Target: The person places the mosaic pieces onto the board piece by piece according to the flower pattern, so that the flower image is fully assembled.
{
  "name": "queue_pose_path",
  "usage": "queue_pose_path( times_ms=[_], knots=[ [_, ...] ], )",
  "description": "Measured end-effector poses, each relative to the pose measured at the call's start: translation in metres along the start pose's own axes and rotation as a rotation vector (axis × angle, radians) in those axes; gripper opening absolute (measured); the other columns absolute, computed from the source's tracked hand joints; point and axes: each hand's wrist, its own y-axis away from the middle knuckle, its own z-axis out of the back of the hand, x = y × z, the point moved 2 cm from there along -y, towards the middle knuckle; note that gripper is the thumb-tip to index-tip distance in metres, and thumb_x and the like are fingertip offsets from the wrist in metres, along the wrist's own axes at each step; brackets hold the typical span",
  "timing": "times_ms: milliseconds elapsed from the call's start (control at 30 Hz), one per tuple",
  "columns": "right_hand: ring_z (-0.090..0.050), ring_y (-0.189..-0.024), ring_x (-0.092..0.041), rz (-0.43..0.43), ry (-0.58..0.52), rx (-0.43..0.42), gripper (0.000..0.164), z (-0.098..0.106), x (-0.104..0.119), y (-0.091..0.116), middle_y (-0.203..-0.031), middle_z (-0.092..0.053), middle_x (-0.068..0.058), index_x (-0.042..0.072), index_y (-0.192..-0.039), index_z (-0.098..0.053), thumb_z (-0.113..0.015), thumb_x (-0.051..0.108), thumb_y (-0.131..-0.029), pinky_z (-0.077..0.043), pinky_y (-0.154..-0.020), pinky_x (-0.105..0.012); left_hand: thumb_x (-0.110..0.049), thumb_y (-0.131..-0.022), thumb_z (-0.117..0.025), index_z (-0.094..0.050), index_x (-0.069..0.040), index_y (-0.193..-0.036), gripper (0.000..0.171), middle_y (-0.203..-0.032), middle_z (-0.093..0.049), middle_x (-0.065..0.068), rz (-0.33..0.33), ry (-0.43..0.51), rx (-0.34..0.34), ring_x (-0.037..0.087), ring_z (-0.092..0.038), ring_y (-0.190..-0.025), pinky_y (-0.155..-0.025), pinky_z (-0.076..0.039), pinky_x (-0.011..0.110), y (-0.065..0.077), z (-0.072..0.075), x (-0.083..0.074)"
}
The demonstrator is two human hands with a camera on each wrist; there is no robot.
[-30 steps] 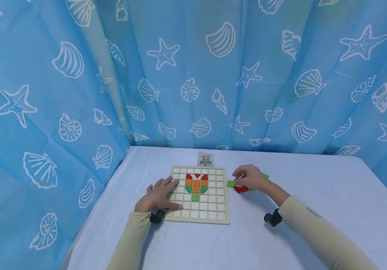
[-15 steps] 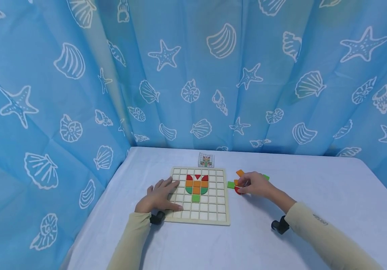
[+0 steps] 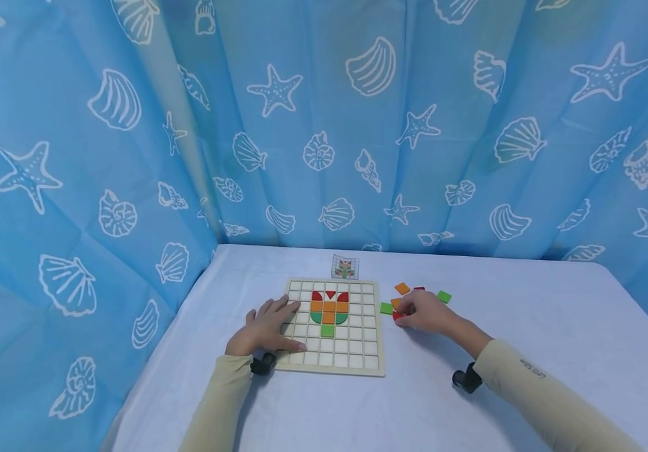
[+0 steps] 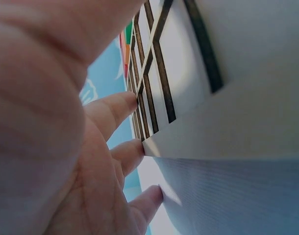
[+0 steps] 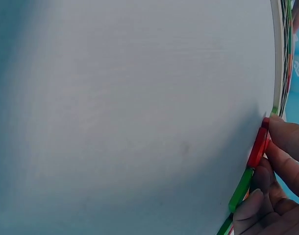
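A pale square grid board [image 3: 381, 351] lies on the table, with red, orange and green tiles [image 3: 329, 307] forming a tulip shape on it. My left hand [image 3: 267, 328] rests spread over the board's left edge; in the left wrist view its fingertips [image 4: 131, 149] touch the rim and table. To the right of the board, my right hand [image 3: 428, 312] is bent over a loose group of tiles. Its thumb and index finger pinch a red tile [image 3: 398, 316]. In the right wrist view more red [image 5: 258, 147] and green [image 5: 241, 188] tiles show beside the fingers; the hand hides part of the group.
Around the right hand lie orange [image 3: 402, 288] and green [image 3: 444, 296] tiles, with another green tile [image 3: 386, 308] near the board's right edge. A small picture card [image 3: 345, 267] of a gridded flower lies behind the board. A blue shell-print curtain [image 3: 324, 125] hangs beyond the white table [image 3: 499, 301].
My right hand has drawn back slightly from over the tiles and lowered its fingers to the red tile, uncovering orange and red tiles behind. The left hand has stayed put.
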Motion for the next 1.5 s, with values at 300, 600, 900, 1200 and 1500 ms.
queue_pose_path(
  times_ms=[300, 600, 900, 1200, 1500],
  knots=[
    [-0.055, -0.079, -0.016, -0.019, -0.044, -0.003, 0.018, -0.001, 0.005, 0.005, -0.085, -0.064, 0.0, 0.012, -0.095, -0.069, -0.081, 0.016, -0.082, -0.053, -0.073, -0.029, -0.056, -0.071, -0.083, -0.033, -0.029, -0.155, 0.102, -0.166, -0.02, 0.006, 0.011, 0.008, 0.005, 0.038, -0.012, -0.152, -0.117, -0.008, 0.069, 0.0, -0.002, 0.0],
    [-0.055, -0.082, -0.017, 0.003, -0.037, 0.001, 0.022, 0.002, 0.009, 0.003, -0.086, -0.064, -0.001, 0.01, -0.1, -0.071, -0.082, 0.016, -0.081, -0.053, -0.074, -0.029, -0.057, -0.071, -0.082, -0.033, -0.028, -0.155, 0.102, -0.166, -0.019, 0.006, 0.001, 0.008, -0.005, 0.038, -0.012, -0.152, -0.117, -0.008, 0.069, 0.0, 0.0, 0.001],
    [-0.055, -0.08, -0.016, -0.014, -0.022, -0.003, 0.022, -0.002, 0.004, 0.003, -0.086, -0.064, 0.0, 0.01, -0.1, -0.071, -0.081, 0.016, -0.081, -0.054, -0.074, -0.03, -0.057, -0.069, -0.084, -0.035, -0.027, -0.154, 0.102, -0.165, -0.022, 0.007, -0.008, 0.01, -0.015, 0.039, -0.015, -0.151, -0.116, -0.01, 0.07, -0.002, -0.002, 0.0],
    [-0.056, -0.079, -0.016, -0.028, -0.047, 0.015, 0.019, 0.001, 0.014, 0.005, -0.086, -0.064, -0.001, 0.01, -0.097, -0.07, -0.081, 0.014, -0.082, -0.055, -0.072, -0.029, -0.057, -0.071, -0.082, -0.033, -0.028, -0.155, 0.102, -0.166, -0.02, 0.006, -0.001, -0.002, -0.005, 0.038, -0.013, -0.152, -0.116, -0.01, 0.07, -0.001, -0.001, 0.001],
    [-0.055, -0.071, -0.016, -0.014, -0.108, 0.016, 0.014, 0.005, 0.022, 0.001, -0.078, -0.062, -0.002, 0.012, -0.096, -0.07, -0.077, 0.016, -0.085, -0.049, -0.063, -0.025, -0.058, -0.071, -0.082, -0.032, -0.028, -0.155, 0.102, -0.166, -0.02, 0.006, 0.015, -0.012, 0.017, 0.038, -0.013, -0.152, -0.117, -0.01, 0.069, -0.001, -0.001, 0.002]
  ],
)
